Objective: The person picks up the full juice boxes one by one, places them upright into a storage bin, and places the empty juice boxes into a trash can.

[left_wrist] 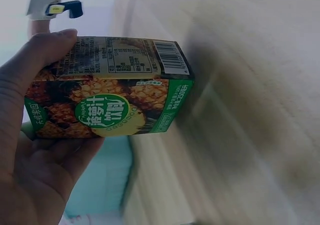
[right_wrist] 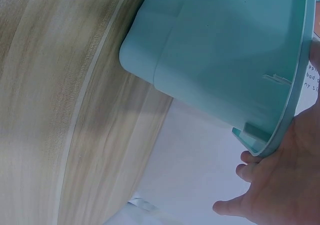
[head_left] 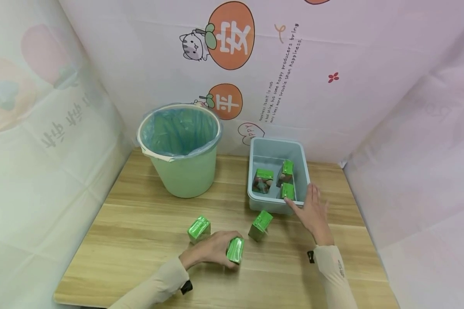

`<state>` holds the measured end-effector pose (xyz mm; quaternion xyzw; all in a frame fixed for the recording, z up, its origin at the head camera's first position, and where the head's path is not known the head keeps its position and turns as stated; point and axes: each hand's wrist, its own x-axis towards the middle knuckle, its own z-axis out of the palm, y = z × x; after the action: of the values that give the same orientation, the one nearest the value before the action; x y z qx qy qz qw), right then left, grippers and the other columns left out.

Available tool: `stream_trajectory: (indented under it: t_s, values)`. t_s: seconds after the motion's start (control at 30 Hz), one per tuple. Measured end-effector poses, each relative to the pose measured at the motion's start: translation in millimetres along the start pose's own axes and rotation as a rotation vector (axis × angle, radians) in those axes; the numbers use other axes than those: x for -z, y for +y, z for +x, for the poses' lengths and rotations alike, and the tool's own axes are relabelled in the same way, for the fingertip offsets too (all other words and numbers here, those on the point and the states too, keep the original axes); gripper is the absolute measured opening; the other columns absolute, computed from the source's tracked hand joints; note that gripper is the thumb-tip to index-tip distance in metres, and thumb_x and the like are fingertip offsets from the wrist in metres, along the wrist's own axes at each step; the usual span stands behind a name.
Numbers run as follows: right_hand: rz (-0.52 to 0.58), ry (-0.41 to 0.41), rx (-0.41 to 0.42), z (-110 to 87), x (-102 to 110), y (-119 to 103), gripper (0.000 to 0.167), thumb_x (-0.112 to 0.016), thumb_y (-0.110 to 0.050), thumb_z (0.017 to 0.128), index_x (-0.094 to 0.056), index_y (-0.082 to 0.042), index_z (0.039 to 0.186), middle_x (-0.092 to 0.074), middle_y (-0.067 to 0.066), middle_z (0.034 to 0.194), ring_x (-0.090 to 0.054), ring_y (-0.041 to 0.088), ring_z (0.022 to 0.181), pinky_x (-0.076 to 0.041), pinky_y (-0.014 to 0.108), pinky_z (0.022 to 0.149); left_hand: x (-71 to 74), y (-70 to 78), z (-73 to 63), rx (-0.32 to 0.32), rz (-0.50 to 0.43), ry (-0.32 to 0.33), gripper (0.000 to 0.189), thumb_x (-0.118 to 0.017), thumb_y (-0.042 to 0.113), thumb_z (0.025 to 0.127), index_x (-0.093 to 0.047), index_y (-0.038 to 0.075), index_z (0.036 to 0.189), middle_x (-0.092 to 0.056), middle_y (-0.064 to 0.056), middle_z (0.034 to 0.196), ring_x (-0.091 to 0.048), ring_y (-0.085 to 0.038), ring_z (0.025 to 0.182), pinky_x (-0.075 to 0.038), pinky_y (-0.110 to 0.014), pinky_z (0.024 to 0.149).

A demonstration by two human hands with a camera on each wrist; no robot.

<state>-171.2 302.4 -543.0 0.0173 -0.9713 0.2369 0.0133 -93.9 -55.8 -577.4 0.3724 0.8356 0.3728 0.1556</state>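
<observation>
My left hand (head_left: 215, 249) grips a green-topped juice carton (head_left: 236, 250), thumb on one side and fingers on the other. Pineapples are printed on the carton's side (left_wrist: 95, 105), with a barcode on the face beside it. Two similar cartons stand on the table, one to the left (head_left: 199, 228) and one to the right (head_left: 261, 225). My right hand (head_left: 312, 216) holds the near right corner of a light blue plastic bin (head_left: 268, 206), its thumb over the near rim and fingers along the right side (right_wrist: 210, 50). Inside the bin are three green-topped cartons (head_left: 263, 181).
A pale green bucket (head_left: 185, 176) lined with a blue plastic bag stands at the back left. The wooden table (head_left: 139, 240) is enclosed by white printed cloth walls (head_left: 294, 86) at the back and both sides.
</observation>
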Motion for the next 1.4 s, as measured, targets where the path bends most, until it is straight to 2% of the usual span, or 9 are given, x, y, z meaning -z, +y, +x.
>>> stream_trajectory:
  t_s: [0.2, 0.43, 0.7, 0.87, 1.1, 1.4]
  values:
    - [-0.007, 0.000, -0.001, -1.2, 1, 1, 0.118, -0.051, -0.073, 0.100, 0.003, 0.011, 0.164, 0.004, 0.034, 0.171, 0.001, 0.051, 0.159, 0.007, 0.081, 0.115, 14.7, 14.2, 8.5, -0.020, 0.037, 0.025, 0.068, -0.097, 0.025, 0.074, -0.063, 0.011, 0.131, -0.066, 0.008, 0.104, -0.058, 0.000, 0.086, -0.053, -0.018, 0.079]
    - [-0.018, -0.012, -0.014, -3.0, 2, 1, 0.117, -0.050, -0.072, 0.101, 0.004, 0.011, 0.164, 0.005, 0.034, 0.171, 0.002, 0.050, 0.159, 0.007, 0.080, 0.115, 34.6, 33.3, 19.4, -0.037, 0.040, 0.031, 0.075, -0.097, 0.026, 0.075, -0.062, 0.003, 0.137, -0.067, 0.004, 0.104, -0.058, 0.001, 0.082, -0.053, -0.017, 0.075]
    - [-0.019, -0.009, -0.013, -2.9, 5, 1, 0.117, -0.050, -0.072, 0.101, 0.002, 0.012, 0.163, 0.004, 0.034, 0.171, 0.001, 0.050, 0.159, 0.006, 0.082, 0.115, 60.2, 51.5, 37.9, -0.042, 0.023, 0.073, 0.067, -0.097, 0.029, 0.074, -0.066, 0.004, 0.129, -0.067, 0.006, 0.095, -0.059, 0.000, 0.075, -0.054, -0.017, 0.066]
    - [-0.023, 0.003, -0.011, -3.0, 5, 2, 0.117, -0.051, -0.072, 0.101, 0.002, 0.012, 0.164, 0.003, 0.034, 0.171, 0.000, 0.050, 0.159, 0.006, 0.081, 0.115, 78.5, 58.1, 53.9, -0.072, 0.003, 0.094, 0.066, -0.096, 0.028, 0.076, -0.064, 0.001, 0.128, -0.068, 0.003, 0.094, -0.061, -0.002, 0.073, -0.056, -0.019, 0.063]
    - [-0.017, -0.001, -0.010, -3.5, 4, 0, 0.117, -0.051, -0.072, 0.101, 0.001, 0.012, 0.164, 0.004, 0.033, 0.171, 0.001, 0.050, 0.159, 0.007, 0.080, 0.116, 106.3, 69.5, 79.4, -0.073, 0.021, 0.103, 0.069, -0.094, 0.030, 0.078, -0.063, -0.001, 0.132, -0.068, 0.000, 0.093, -0.062, -0.005, 0.073, -0.056, -0.021, 0.063]
    - [-0.019, -0.015, -0.007, -1.9, 6, -4, 0.118, -0.050, -0.073, 0.101, 0.005, 0.011, 0.163, 0.005, 0.033, 0.171, 0.002, 0.050, 0.159, 0.008, 0.080, 0.115, 131.5, 79.5, 112.9, -0.100, 0.087, 0.137, 0.071, -0.093, 0.035, 0.081, -0.062, -0.001, 0.134, -0.069, -0.004, 0.095, -0.063, -0.008, 0.072, -0.054, -0.021, 0.063]
